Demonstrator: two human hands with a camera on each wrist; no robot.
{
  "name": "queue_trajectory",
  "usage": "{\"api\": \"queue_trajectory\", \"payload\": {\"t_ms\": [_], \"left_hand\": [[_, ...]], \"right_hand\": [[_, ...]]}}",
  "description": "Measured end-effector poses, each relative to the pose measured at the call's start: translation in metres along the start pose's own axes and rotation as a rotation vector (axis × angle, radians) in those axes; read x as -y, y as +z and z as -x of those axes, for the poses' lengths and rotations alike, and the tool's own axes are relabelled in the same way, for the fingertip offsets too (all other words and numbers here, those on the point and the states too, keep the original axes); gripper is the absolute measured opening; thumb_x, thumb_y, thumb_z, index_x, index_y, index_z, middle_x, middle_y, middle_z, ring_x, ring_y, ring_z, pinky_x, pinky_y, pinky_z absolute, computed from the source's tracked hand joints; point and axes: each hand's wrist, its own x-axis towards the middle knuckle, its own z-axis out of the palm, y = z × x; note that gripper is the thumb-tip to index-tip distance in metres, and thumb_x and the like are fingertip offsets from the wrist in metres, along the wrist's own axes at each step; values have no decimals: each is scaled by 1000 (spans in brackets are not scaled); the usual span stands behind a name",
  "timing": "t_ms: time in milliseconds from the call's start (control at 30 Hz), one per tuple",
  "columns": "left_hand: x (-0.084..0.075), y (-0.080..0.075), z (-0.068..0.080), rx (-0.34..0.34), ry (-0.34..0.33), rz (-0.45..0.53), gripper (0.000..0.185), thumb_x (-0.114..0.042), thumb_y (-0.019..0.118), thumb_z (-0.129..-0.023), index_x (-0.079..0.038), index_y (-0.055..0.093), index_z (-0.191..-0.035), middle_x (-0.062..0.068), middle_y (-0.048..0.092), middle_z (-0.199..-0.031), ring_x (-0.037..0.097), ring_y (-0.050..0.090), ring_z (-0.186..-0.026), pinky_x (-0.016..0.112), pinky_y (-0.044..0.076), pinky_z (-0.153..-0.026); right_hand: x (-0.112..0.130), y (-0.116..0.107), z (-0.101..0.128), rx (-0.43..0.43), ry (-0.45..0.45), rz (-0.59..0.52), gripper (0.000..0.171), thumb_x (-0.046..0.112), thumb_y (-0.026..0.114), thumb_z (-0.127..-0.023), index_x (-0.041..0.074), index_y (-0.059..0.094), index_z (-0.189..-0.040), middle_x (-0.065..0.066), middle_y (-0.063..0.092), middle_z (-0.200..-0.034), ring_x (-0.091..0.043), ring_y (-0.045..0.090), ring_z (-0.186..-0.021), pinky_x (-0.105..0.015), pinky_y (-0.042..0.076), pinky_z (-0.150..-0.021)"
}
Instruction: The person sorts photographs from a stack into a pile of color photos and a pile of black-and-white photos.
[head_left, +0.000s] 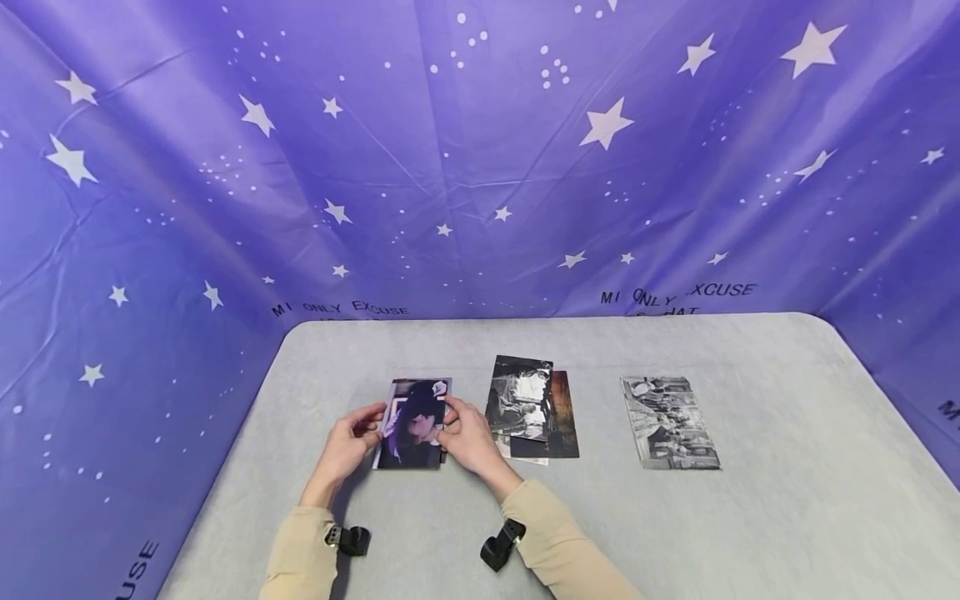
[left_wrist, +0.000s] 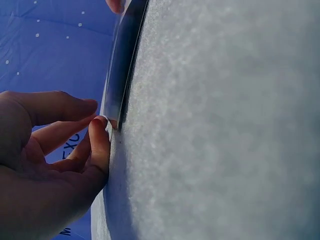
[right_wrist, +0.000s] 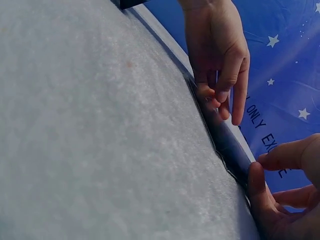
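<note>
— Item one? 
— A colour photo print (head_left: 412,423), glossy, thin, rectangular, dark portrait on it; it lies on the grey table (head_left: 750,533), left of centre, nearest the person; the left hand (head_left: 350,444) pinches its left edge between thumb and fingertips, the right hand (head_left: 467,437) pinches its right edge likewise.

— How should it be handled, to your eye? 
— By the edges only, I'd judge; fingertips off the glossy face so it takes no marks; lift both sides level so the sheet does not bow or crease; the left-wrist view shows the edge just raised off the cloth, a fingertip (left_wrist: 100,131) tucked beneath it.

— Item two? 
— A loose pile of prints (head_left: 534,408), just right of the hands; black-and-white sheet on top, a brownish one under it, corners askew.

— Item three? 
— A single black-and-white photograph (head_left: 669,422), flat, well apart to the right.

— Surfaces? 
— Table cover grey, felt-like, slightly fuzzy, corners rounded; backdrop (head_left: 480,150) purple fabric, creased, printed with white stars and lettering; beige sleeves, black wrist mounts.
</note>
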Motion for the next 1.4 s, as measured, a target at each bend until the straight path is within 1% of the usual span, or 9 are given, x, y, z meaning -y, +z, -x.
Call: {"api": "queue_trajectory", "payload": {"t_ms": [133,267,333,600,767,900,1067,1233,1400], "left_hand": [[14,-2,-1,-25,-23,46,43,20,55,-77,21,53,-121,32,59,-106,22,54,-87,18,43,-74],[33,-3,-5,-47,-30,57,43,18,57,-79,17,55,-122,28,60,-107,17,55,-87,16,43,-74],[36,-3,-4,-58,-24,54,42,16,58,-80,15,56,-123,27,61,-108,18,56,-87,16,44,-74],[29,-2,0,-92,-34,91,39,16,57,-82,12,59,-121,29,61,-109,10,59,-85,16,47,-72],[23,2,1,-76,-26,134,39,17,54,-82,13,58,-121,30,61,-111,15,61,-88,18,49,-74],[19,7,0,-65,-7,181,40,18,53,-83,15,56,-122,31,60,-110,13,61,-89,17,48,-77],[16,16,0,-64,26,197,39,18,54,-83,15,55,-122,32,60,-107,16,61,-89,16,47,-78],[14,27,1,-35,27,225,38,18,55,-84,14,56,-122,32,60,-108,20,62,-92,16,48,-78],[12,36,1,-21,36,257,37,17,56,-85,13,56,-122,32,60,-109,22,62,-93,17,48,-79]], "right_hand": [[0,-3,1,22,10,-6,60,1,69,-76,-13,48,-131,-10,59,-93,-15,66,-69,-22,50,-63],[0,-11,2,33,34,-74,59,-1,68,-77,-11,48,-131,-13,61,-95,-16,66,-69,-23,52,-62],[0,-15,3,36,41,-113,57,-3,68,-78,-11,49,-131,-14,61,-96,-17,65,-68,-24,53,-61],[-7,-33,6,0,14,-193,47,-6,65,-79,-11,53,-124,-18,60,-94,-22,65,-66,-23,50,-56],[-7,-44,7,-5,18,-216,42,-7,63,-81,-12,54,-122,-18,60,-93,-13,62,-65,-23,51,-57],[-6,-53,9,-20,11,-204,42,-5,63,-82,-12,53,-123,-16,60,-93,-12,62,-67,-24,53,-59],[-4,-64,13,-47,30,-196,42,-7,63,-84,-11,53,-124,-18,59,-95,-21,64,-73,-23,52,-61],[-6,-76,17,-81,51,-171,42,-9,62,-83,-13,53,-124,-24,60,-97,-32,65,-76,-27,52,-60],[-10,-93,18,-100,65,-134,41,-6,64,-83,-8,56,-123,-21,63,-98,-22,65,-77,-23,50,-64]]}}
